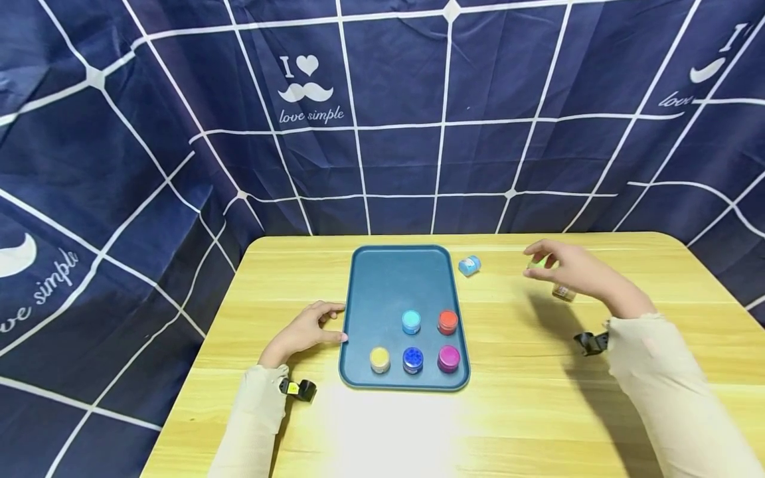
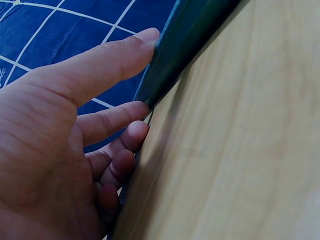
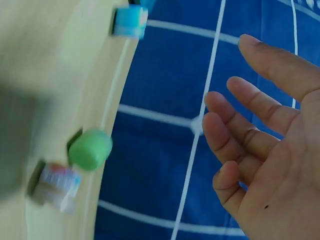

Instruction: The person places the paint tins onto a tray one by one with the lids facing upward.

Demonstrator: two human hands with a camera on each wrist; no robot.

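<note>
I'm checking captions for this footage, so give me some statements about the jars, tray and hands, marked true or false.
1. The red jar stands on the tray. True.
2. The left hand holds the yellow jar. False: it touches the tray's edge.
3. The right hand holds nothing. True.
4. The purple jar is off the tray. False: it stands on it.
5. One light blue jar is off the tray. True.
</note>
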